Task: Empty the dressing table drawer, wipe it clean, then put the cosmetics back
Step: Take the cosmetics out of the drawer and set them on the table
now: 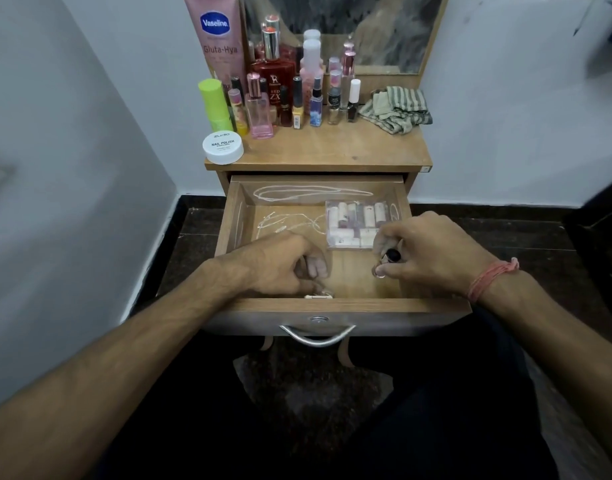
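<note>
emptying drawer [235, 216] | right hand [432, 252] fingers pinching small dark-capped bottle [389, 257] near front; left hand [283, 263] curled on something tiny, can't tell what | probably best lifting straight out; parking on table [349, 147]

Both hands are in the open wooden drawer [228, 216]: right hand [425, 251] pinches a small black-capped bottle [389, 257], left hand [283, 265] curls near the front wall.

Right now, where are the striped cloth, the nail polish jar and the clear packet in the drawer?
striped cloth [396, 110], head view, middle of its folds
nail polish jar [223, 147], head view, white lid
clear packet [358, 223], head view, its centre
</note>
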Demonstrator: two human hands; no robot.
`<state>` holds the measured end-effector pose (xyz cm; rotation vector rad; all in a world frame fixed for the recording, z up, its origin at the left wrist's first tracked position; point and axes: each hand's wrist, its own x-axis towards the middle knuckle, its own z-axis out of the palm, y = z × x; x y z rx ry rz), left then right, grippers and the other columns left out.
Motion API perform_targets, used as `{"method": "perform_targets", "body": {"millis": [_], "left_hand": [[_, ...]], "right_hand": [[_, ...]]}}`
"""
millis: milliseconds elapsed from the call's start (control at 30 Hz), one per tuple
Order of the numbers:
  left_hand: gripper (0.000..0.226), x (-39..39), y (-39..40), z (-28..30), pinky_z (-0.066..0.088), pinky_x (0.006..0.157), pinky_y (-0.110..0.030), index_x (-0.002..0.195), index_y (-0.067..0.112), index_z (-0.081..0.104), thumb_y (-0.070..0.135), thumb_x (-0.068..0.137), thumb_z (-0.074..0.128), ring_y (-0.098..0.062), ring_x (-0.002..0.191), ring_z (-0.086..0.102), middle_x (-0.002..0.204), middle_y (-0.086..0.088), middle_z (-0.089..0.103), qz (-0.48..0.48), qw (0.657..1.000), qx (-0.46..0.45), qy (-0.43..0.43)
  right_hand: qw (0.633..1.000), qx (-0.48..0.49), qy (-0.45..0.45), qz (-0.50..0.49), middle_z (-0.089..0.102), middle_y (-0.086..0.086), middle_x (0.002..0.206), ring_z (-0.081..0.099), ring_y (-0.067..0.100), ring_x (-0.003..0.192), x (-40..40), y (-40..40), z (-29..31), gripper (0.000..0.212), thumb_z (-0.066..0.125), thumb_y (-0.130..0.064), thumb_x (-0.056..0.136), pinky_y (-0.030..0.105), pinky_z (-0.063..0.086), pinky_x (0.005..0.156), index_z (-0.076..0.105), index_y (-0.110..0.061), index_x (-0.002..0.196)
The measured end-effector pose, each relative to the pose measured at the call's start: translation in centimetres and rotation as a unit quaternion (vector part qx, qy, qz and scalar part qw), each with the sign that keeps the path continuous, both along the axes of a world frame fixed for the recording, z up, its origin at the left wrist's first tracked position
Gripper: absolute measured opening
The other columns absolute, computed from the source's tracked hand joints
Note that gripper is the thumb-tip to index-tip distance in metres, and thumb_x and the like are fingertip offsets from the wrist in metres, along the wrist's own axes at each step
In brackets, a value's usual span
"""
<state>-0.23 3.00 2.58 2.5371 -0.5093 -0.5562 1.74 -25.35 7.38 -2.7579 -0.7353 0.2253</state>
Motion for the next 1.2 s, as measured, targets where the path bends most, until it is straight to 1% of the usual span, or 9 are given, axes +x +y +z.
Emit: {"method": "perform_targets", "body": {"millis": [133,300,500,633,733,800,967,1067,1200], "left_hand": [[0.024,-0.2,0.8,0.0,0.057,0.081,-0.016,0.101,0.038,0.084,0.037,0.082,0.097,0.005,0.087,0.07,0.097,0.022,0.075,-0.007,1.0,0.027,-0.008],[0.018,-0.1,0.3,-0.1,0.04,0.07,-0.01,0.101,0.038,0.083,0.045,0.087,0.093,0.009,0.086,0.062,0.094,0.024,0.069,-0.023,0.996,0.059,-0.055],[0.013,1.2,3.1,4.4,0.059,0.083,-0.026,0.098,0.04,0.082,0.044,0.089,0.091,0.008,0.086,0.069,0.092,0.031,0.075,0.08,0.989,-0.018,-0.127],[0.015,2.6,5.6,8.1,0.064,0.078,-0.035,0.096,0.044,0.08,0.052,0.088,0.088,0.008,0.078,0.069,0.092,0.028,0.076,0.171,0.954,-0.046,-0.241],[0.02,4.1,6.6,10.7,0.062,0.077,-0.033,0.096,0.042,0.08,0.06,0.087,0.086,0.007,0.072,0.067,0.084,0.027,0.074,0.218,0.927,-0.028,-0.304],[0.02,5.2,7.0,11.7,0.061,0.08,-0.033,0.096,0.041,0.08,0.057,0.086,0.088,0.006,0.071,0.065,0.077,0.029,0.069,0.241,0.915,-0.02,-0.322],[0.02,7.4,7.7,11.2,0.061,0.085,-0.035,0.094,0.036,0.079,0.048,0.085,0.092,0.005,0.078,0.065,0.088,0.023,0.074,0.268,0.909,-0.017,-0.318],[0.022,8.4,7.8,10.7,0.057,0.088,-0.031,0.093,0.035,0.078,0.047,0.083,0.093,-0.002,0.093,0.071,0.085,0.023,0.073,0.283,0.907,-0.008,-0.311],[0.022,9.3,7.9,10.6,0.052,0.081,-0.029,0.094,0.036,0.077,0.048,0.083,0.092,-0.004,0.088,0.066,0.087,0.023,0.072,0.288,0.909,0.01,-0.302]], "right_hand": [[0.997,0.075,-0.002,-0.029,0.069,-0.02,0.081,0.063,0.001,0.079,-0.3,0.6,0.1,0.031,0.094,-0.045,0.075,0.035,0.059,0.082,0.073,-0.035,0.095],[0.986,0.161,-0.013,-0.042,0.074,-0.02,0.085,0.07,0.003,0.074,-0.9,1.8,0.0,0.034,0.096,-0.038,0.074,0.04,0.062,0.079,0.07,-0.034,0.095],[0.95,0.305,-0.025,-0.061,0.075,-0.01,0.096,0.075,0.006,0.08,0.7,4.5,1.4,0.037,0.094,-0.019,0.081,0.031,0.066,0.073,0.068,-0.027,0.107],[0.918,0.385,-0.068,-0.062,0.073,-0.008,0.1,0.075,0.008,0.08,3.1,8.6,3.5,0.031,0.088,-0.014,0.087,0.03,0.065,0.07,0.066,-0.023,0.107],[0.912,0.39,-0.11,-0.054,0.073,-0.011,0.106,0.074,0.007,0.077,5.2,11.8,4.8,0.03,0.086,-0.019,0.087,0.03,0.064,0.071,0.066,-0.028,0.107],[0.92,0.371,-0.113,-0.049,0.072,-0.012,0.105,0.073,0.005,0.081,6.7,13.7,5.2,0.033,0.086,-0.02,0.084,0.031,0.065,0.078,0.066,-0.031,0.108],[0.935,0.329,-0.128,-0.033,0.071,-0.015,0.108,0.067,0.003,0.101,9.6,16.7,5.5,0.036,0.087,-0.022,0.082,0.034,0.06,0.094,0.069,-0.03,0.112],[0.94,0.315,-0.126,-0.038,0.071,-0.017,0.109,0.064,-0.002,0.096,10.7,17.2,4.9,0.039,0.088,-0.018,0.082,0.03,0.061,0.093,0.071,-0.031,0.115],[0.939,0.328,-0.092,-0.053,0.073,-0.016,0.105,0.07,0.0,0.093,11.6,17.6,3.5,0.042,0.091,-0.016,0.081,0.026,0.064,0.084,0.072,-0.034,0.114]]}}
